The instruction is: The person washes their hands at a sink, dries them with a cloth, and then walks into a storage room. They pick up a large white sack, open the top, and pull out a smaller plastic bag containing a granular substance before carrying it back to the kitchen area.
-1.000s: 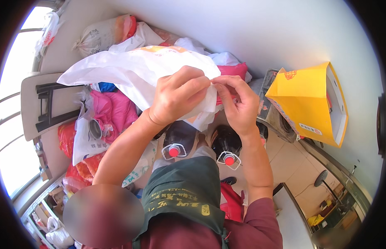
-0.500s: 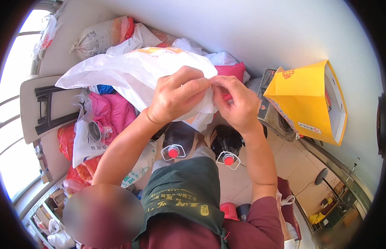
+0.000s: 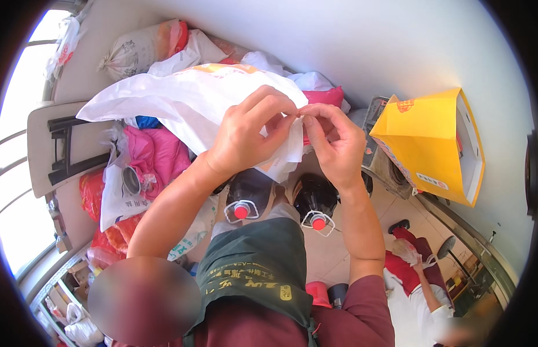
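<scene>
A large white sack (image 3: pixel 159 107) with an orange print spreads out in front of me, its body reaching far to the left. My left hand (image 3: pixel 248 130) pinches the sack's right-hand edge between thumb and fingers. Close against it, my right hand (image 3: pixel 337 141) pinches the same edge, and the fingertips of both hands nearly meet. What lies exactly between the fingertips is too small to make out. Below the hands stand two dark bottles with red caps and white carrying loops, a left bottle (image 3: pixel 248 188) and a right bottle (image 3: pixel 315 194).
On the right, a yellow paper bag (image 3: pixel 419 130) stands on a worn box (image 3: pixel 387 176). Pink bundles (image 3: pixel 159 153) and a folding chair (image 3: pixel 40 150) are at the left. A tied sack (image 3: pixel 136 52) lies behind. Another person (image 3: pixel 416 277) is at the lower right.
My left thumb has come up to the fingertips at the sack's edge, and my right fingers have shifted slightly. Another person has come into view at the lower right.
</scene>
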The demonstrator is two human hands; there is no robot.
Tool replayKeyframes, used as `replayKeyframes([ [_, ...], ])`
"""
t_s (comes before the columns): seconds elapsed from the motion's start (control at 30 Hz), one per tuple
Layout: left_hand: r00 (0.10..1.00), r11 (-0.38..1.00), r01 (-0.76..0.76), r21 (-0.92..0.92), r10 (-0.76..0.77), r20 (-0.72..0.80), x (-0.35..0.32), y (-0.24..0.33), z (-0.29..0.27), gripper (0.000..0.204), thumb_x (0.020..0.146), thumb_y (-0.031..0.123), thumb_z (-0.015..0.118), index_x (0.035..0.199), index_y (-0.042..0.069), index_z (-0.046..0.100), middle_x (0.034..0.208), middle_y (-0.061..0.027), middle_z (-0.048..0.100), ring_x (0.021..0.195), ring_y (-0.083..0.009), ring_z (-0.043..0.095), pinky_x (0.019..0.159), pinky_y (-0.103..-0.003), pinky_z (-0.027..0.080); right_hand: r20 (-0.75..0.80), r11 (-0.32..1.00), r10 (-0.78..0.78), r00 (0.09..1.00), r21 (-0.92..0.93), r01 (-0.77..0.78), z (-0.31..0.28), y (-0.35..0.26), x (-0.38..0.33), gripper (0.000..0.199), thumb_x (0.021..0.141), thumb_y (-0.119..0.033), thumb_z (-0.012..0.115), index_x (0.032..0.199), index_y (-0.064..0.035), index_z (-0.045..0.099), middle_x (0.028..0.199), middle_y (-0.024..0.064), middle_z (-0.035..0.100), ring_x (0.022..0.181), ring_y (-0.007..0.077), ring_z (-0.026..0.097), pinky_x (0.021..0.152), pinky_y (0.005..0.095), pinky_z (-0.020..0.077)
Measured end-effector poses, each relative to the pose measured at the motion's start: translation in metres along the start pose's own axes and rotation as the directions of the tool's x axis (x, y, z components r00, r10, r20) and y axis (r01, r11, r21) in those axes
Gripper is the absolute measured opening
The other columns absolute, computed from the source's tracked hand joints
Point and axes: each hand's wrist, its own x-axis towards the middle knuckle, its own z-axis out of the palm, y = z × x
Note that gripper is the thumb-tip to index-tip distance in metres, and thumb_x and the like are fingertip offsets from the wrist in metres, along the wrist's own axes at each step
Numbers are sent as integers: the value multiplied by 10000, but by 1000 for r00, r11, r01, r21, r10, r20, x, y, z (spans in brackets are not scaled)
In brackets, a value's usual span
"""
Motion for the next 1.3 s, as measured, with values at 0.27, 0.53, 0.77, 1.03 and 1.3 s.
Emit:
replayKeyframes([
  [0.27,971,957,-228,181,210,115,4,-4,-8,242,690,-90,666,883,46,611,844,-62,607,628,-179,607,525,-268,513,0,998,-27,1000,-58,27,3,-2,0,103,887,-25,613,983,11,626,869,17,665,704,51,606,615,191,484],
  [0.53,989,988,-121,100,112,93,2,-6,-6,225,689,-92,665,870,32,612,862,-62,607,669,-159,608,566,-252,516,8,998,-16,1000,-58,17,3,-1,0,92,883,-10,606,972,6,617,863,9,659,699,38,594,601,183,470],
  [0.77,995,996,-65,53,61,83,1,-5,-6,184,704,-18,683,863,61,634,858,-61,598,705,-239,618,597,-313,520,-17,996,-51,999,-79,50,0,-6,2,118,871,20,593,986,8,620,898,41,670,739,69,617,629,202,490],
  [1.03,986,980,-164,112,159,54,0,-7,-4,211,689,-36,693,869,64,648,863,-57,590,719,-234,607,604,-313,512,216,745,-469,856,-425,515,-16,-7,11,256,747,56,658,992,-13,627,880,97,646,723,236,643,610,300,515],
  [1.3,981,974,-190,123,183,66,-4,-6,-3,267,653,-73,714,878,49,636,855,-72,586,717,-224,585,606,-295,486,326,640,-468,821,-516,569,-21,-10,14,241,725,47,672,938,-30,591,816,78,625,664,224,624,563,298,498],
])
